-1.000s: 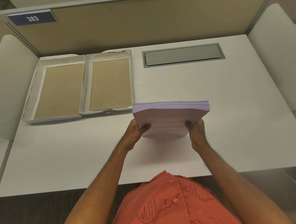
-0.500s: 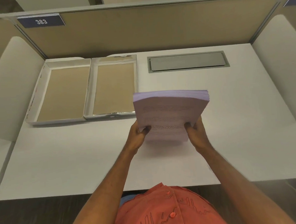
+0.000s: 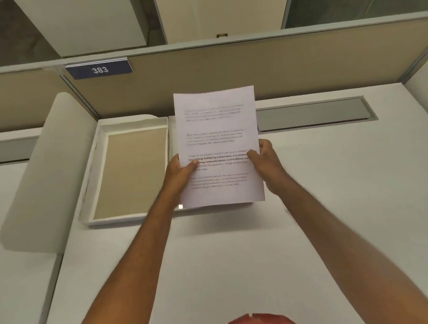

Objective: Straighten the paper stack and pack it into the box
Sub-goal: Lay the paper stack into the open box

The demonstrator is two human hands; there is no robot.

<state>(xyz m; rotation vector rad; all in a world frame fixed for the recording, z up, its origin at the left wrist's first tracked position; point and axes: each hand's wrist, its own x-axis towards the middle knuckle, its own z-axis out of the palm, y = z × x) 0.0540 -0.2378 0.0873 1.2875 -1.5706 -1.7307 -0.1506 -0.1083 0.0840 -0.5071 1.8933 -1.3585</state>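
The paper stack (image 3: 217,126) stands upright above the desk, its printed front page facing me. My left hand (image 3: 181,172) grips its left edge and my right hand (image 3: 265,158) grips its right edge, thumbs on the front page. Behind and to the left lies an open white box tray (image 3: 93,174) with a brown cardboard bottom. A second tray lies right of it, almost wholly hidden by the stack; only a strip of its near rim (image 3: 181,212) shows.
A white desk (image 3: 239,260) spreads below my arms. A grey metal cable hatch (image 3: 312,114) is set in it at the back right. Beige partition walls (image 3: 227,71) close the back, white side dividers (image 3: 45,172) flank the desk.
The stack has been tilted up from lying nearly flat to standing upright and raised, so its front page now faces me. It has shifted over the right tray. My view tipped upward.
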